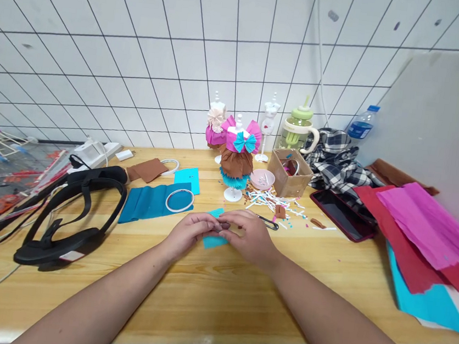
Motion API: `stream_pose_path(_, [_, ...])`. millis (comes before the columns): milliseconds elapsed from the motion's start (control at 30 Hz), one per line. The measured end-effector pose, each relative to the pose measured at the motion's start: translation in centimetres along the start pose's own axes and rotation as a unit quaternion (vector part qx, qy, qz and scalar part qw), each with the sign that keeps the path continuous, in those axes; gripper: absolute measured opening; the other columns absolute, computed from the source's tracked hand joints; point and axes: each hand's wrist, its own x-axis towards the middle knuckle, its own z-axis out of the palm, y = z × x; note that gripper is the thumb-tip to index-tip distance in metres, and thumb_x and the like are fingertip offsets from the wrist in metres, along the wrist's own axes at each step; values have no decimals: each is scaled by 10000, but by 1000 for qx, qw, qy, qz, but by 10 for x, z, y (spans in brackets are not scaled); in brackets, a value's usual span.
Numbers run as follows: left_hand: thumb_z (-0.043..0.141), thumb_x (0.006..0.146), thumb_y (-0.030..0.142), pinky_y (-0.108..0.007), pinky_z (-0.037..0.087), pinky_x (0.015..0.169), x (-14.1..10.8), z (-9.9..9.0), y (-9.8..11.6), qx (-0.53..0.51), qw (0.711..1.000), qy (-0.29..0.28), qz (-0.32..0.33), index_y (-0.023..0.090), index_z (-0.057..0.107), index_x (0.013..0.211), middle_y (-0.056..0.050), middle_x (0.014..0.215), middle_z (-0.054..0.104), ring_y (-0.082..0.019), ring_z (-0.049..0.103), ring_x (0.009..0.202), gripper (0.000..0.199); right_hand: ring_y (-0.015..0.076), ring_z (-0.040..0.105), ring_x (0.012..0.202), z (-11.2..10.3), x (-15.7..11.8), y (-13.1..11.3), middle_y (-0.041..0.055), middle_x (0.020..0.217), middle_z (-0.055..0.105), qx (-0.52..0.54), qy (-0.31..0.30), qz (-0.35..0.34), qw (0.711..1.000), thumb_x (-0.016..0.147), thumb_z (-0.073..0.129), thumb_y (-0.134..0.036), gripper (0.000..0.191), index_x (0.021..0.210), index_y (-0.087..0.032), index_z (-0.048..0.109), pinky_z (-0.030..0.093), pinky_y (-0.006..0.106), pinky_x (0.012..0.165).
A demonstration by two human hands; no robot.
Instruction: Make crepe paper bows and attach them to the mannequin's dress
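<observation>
My left hand [192, 230] and my right hand [249, 236] meet near the middle of the table, fingers pinched together tip to tip. Whatever is between the fingertips is too small and covered to make out. Right at the fingers is a small turquoise paper piece [214, 242], showing above and below them; I cannot tell whether it is held or lies flat. Black-handled scissors [270, 224] lie partly hidden behind my right hand. Just beyond stands a small dress form [236, 164] in a magenta, brown and blue crepe paper dress with a turquoise bow.
At left lie a black headset [78, 221], teal crepe paper [147, 202] and a tape ring [180, 200]. Behind are paper scraps [270, 200], a pink bowl [262, 179], a cardboard box [291, 174] and a green-lidded jug [298, 130]. Rightward are a phone [343, 215] and crepe sheets [425, 233].
</observation>
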Motion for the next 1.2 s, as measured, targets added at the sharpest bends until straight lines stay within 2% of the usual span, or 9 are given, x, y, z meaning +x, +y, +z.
stream_pose_path(333, [693, 718, 206, -374, 479, 937, -3, 3, 1, -35, 999, -32, -18, 118, 738, 716, -94, 805, 733, -258, 659, 973, 99, 174, 619, 1032, -3, 2, -1, 44, 1082, 700, 47, 6, 24, 999, 752, 710, -134, 168, 894, -223, 712, 437, 329, 927])
stream_pose_path(567, [692, 697, 180, -305, 525, 829, -3, 1, 0, -68, 997, -37, -15, 107, 738, 717, -71, 742, 704, -187, 666, 806, 89, 175, 635, 986, -2, 1, -2, 47, 1033, 708, 59, 19, 7, 998, 778, 710, -205, 54, 830, -218, 705, 451, 331, 901])
stream_pose_path(767, [672, 698, 192, -319, 535, 807, -3, 1, 0, -73, 996, -48, -10, 119, 721, 696, -61, 729, 697, -202, 672, 823, 88, 167, 624, 1000, -2, 0, -2, 55, 1061, 690, 57, 7, -9, 998, 813, 675, -247, 42, 819, -207, 685, 444, 323, 911])
stream_pose_path(867, [620, 752, 230, -348, 532, 814, -2, 0, 2, 8, 999, -46, 16, 143, 699, 700, -58, 756, 709, -209, 677, 816, 128, 175, 601, 1030, -5, -1, -1, 58, 1103, 666, 27, -11, -22, 999, 813, 661, -240, 35, 821, -209, 675, 429, 336, 935])
stream_pose_path(933, [564, 803, 229, -349, 529, 807, -3, 0, 5, 166, 984, -24, 62, 156, 682, 708, -63, 801, 726, -209, 680, 821, 169, 193, 575, 1058, -8, -1, 1, 60, 1150, 639, -12, -30, -26, 999, 801, 651, -212, 31, 822, -211, 673, 411, 361, 951])
stream_pose_path(1000, [531, 832, 207, -347, 524, 804, -4, -2, 11, 385, 911, -6, 148, 171, 685, 753, -65, 867, 741, -210, 680, 844, 177, 214, 544, 1083, -11, -1, 4, 63, 1187, 613, -48, -52, -18, 997, 777, 640, -170, 59, 809, -207, 674, 384, 389, 964])
stream_pose_path(1067, [542, 842, 194, -356, 514, 830, -5, -5, 18, 573, 777, -31, 259, 194, 697, 857, -59, 961, 746, -216, 675, 908, 155, 222, 533, 1065, -14, 1, 7, 67, 1154, 613, -44, -76, 18, 996, 735, 642, -139, 64, 759, -192, 669, 368, 399, 961])
stream_pose_path(1133, [581, 843, 203, -375, 495, 885, -8, -8, 24, 671, 639, -83, 366, 222, 684, 980, -44, 1052, 737, -222, 658, 984, 174, 200, 554, 962, -15, 3, 9, 61, 1006, 634, 37, -128, 102, 986, 685, 652, -134, 39, 699, -171, 650, 398, 364, 903])
stream_pose_path(1200, [620, 839, 222, -391, 474, 930, -10, -11, 29, 699, 552, -115, 441, 238, 658, 1054, -31, 1096, 727, -217, 646, 1016, 219, 148, 551, 766, -16, 4, 11, 33, 828, 621, 176, -221, 219, 934, 672, 645, -184, 39, 694, -157, 628, 435, 291, 735])
